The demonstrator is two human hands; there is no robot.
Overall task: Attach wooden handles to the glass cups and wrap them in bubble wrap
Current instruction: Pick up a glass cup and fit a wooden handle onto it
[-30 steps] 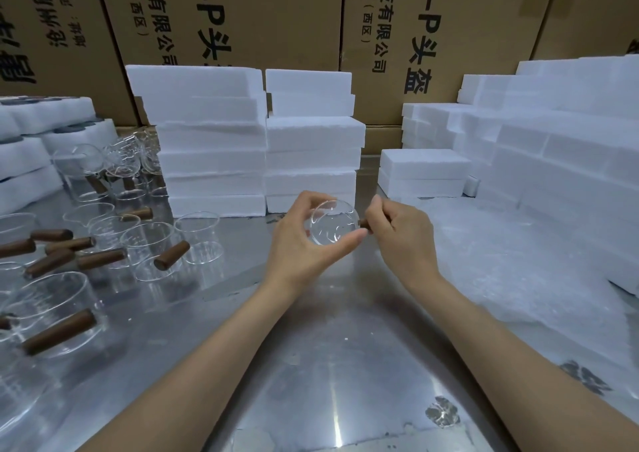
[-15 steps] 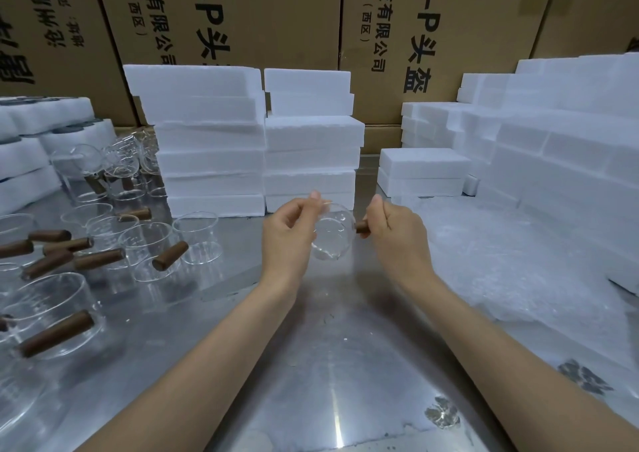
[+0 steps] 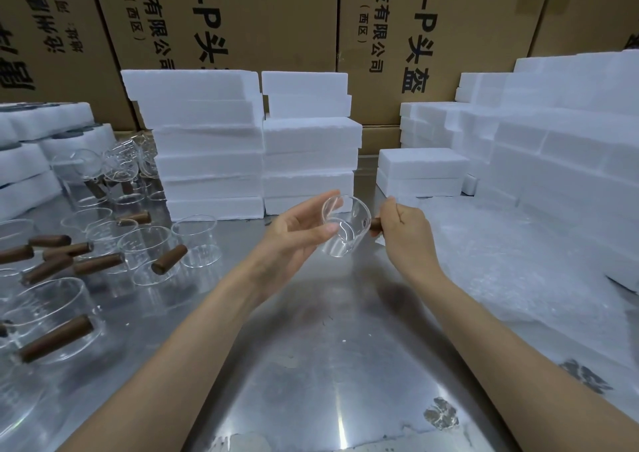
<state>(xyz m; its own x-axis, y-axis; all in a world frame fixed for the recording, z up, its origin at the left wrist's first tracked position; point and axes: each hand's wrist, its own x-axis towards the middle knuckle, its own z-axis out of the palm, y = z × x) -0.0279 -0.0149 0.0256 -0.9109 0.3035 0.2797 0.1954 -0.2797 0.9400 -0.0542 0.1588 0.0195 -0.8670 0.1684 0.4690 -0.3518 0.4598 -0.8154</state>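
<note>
A small clear glass cup [image 3: 345, 225] is held above the metal table [image 3: 321, 348], tilted on its side. My left hand [image 3: 297, 237] lies palm up beside it, fingers nearly straight, fingertips touching the cup's rim and wall. My right hand [image 3: 404, 234] grips a brown wooden handle [image 3: 375, 224] that sticks out of the cup's right side; most of the handle is hidden in the fist. A sheet of bubble wrap [image 3: 501, 258] lies on the table to the right.
Several glass cups with wooden handles [image 3: 169, 259] stand at the left, with loose handles [image 3: 52, 268] among them. White foam blocks [image 3: 256, 147] are stacked behind and at the right [image 3: 560, 147]. Cardboard boxes [image 3: 242, 19] form the back wall.
The cup has turned from bottom-facing-me to lying on its side. My left hand has loosened from a pinch around the cup to nearly straight fingers. My right hand still grips the handle.
</note>
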